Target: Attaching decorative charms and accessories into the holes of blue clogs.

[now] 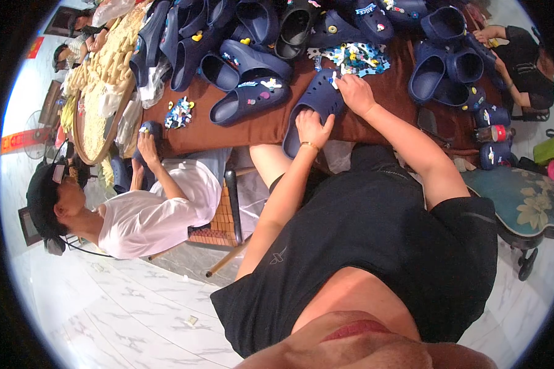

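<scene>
A navy blue clog (317, 95) with holes in its upper lies in front of me on the brown cloth, toe pointing away. My left hand (313, 128) is closed on it, with the fingers reaching into the foot opening. At the toe, my right hand (355, 93) pinches near a small white and blue shoe charm (333, 77) against the upper; the fingertips are partly hidden. Just beyond lies a pile of mixed charms (360, 58). A decorated clog (250, 101) rests to the left of the one I hold.
Many navy clogs (252, 58) crowd the far side of the brown-covered table (221, 140). A smaller charm pile (179, 114) lies to the left. Co-workers sit at left (160, 209) and right (529, 74). At right are a bottle (493, 133) and a flowered stool (517, 197).
</scene>
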The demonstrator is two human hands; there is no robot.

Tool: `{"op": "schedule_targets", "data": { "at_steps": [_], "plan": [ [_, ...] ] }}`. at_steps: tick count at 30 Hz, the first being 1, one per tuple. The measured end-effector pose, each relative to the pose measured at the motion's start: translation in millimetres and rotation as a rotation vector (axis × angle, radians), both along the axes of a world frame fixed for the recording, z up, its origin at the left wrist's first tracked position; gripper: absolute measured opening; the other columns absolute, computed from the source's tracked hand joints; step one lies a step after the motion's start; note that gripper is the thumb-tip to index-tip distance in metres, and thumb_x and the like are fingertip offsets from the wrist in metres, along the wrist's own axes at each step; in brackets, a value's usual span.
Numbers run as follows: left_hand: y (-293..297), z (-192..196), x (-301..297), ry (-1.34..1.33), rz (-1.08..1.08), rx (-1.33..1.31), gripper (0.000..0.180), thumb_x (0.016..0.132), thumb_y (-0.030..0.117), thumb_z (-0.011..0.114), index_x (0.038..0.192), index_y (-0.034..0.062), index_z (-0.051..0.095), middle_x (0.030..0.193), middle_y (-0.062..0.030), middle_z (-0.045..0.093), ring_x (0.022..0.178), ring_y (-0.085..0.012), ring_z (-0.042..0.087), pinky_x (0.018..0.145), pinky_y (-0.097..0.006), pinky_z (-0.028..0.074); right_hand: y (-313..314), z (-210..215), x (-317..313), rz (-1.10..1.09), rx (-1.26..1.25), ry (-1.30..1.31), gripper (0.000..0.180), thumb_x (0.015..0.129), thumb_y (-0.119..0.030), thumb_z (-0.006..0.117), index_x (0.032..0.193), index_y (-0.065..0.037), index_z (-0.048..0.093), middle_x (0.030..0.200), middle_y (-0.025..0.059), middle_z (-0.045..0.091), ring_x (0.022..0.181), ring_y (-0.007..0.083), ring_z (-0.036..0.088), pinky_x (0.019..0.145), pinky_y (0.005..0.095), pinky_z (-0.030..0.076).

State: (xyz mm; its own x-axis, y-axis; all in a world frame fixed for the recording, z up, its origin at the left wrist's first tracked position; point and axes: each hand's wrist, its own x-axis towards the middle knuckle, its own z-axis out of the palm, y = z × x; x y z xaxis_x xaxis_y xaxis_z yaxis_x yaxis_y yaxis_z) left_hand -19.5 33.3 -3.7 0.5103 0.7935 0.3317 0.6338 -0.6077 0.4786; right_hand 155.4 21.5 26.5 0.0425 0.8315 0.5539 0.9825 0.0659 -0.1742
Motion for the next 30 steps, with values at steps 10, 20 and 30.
{"op": "schedule_targets", "data": {
  "at_steps": [10, 20, 30],
  "plan": [
    [4.2, -5.2, 3.6, 0.007, -0.033, 0.051, 0.044, 0.074, 0.039, 0.055, 0.066, -0.0040, 0.055, 0.076, -0.0168, 0.054, 0.082, -0.0325, 0.048, 0.077, -0.043, 0.034, 19.1, 16.6, -23.3, 0.112, -0.423, -0.362, 0.015, 0.066, -0.012, 0.053, 0.067, -0.002, 0.063, 0.077, 0.0133, 0.056, 0.074, 0.0259, 0.056, 0.062, 0.0339, 0.046],
    [2.3, -3.2, -1.4, -0.008, -0.004, 0.010, 0.046, 0.073, 0.042, 0.055, 0.063, -0.0029, 0.054, 0.076, -0.0184, 0.053, 0.081, -0.0334, 0.048, 0.077, -0.042, 0.034, 7.6, -22.7, 60.0, -0.501, -0.457, 0.488, 0.022, 0.070, -0.025, 0.059, 0.080, -0.005, 0.061, 0.081, 0.0164, 0.061, 0.079, 0.0323, 0.058, 0.070, 0.0415, 0.045],
    [-1.5, 1.2, -0.8, 0.012, 0.011, -0.024, 0.044, 0.071, 0.042, 0.056, 0.064, -0.0014, 0.057, 0.075, -0.0160, 0.055, 0.083, -0.0315, 0.049, 0.079, -0.042, 0.033, 15.3, -9.9, 29.9, -0.286, -0.280, 0.533, 0.017, 0.074, -0.018, 0.055, 0.082, -0.004, 0.060, 0.080, 0.0177, 0.059, 0.077, 0.0337, 0.058, 0.069, 0.0406, 0.046]
  ]
}}
